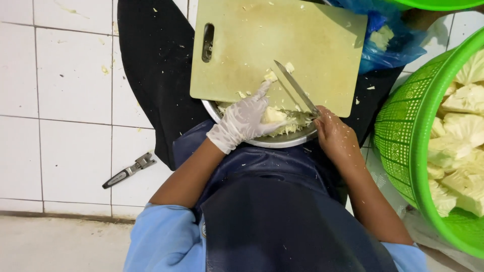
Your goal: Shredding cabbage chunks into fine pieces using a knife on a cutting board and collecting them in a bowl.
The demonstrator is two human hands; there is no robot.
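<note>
The cutting board (252, 45) rests over a metal bowl (282, 140) on your lap. Your gloved left hand (244, 121) grips a cabbage piece (273, 115) at the board's near edge, above the bowl. Your bare right hand (335, 136) is clenched on a knife (295, 86), blade angled across the board.

Bright even light, soft shadows, sharp w/ slight edge distortion.

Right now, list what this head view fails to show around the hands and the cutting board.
- Metal bowl: mostly hidden under the cutting board and left hand.
- Knife handle: covered by right hand.
- Green basket: cut off by the right edge.
- Blue bag contents: unclear.
</note>
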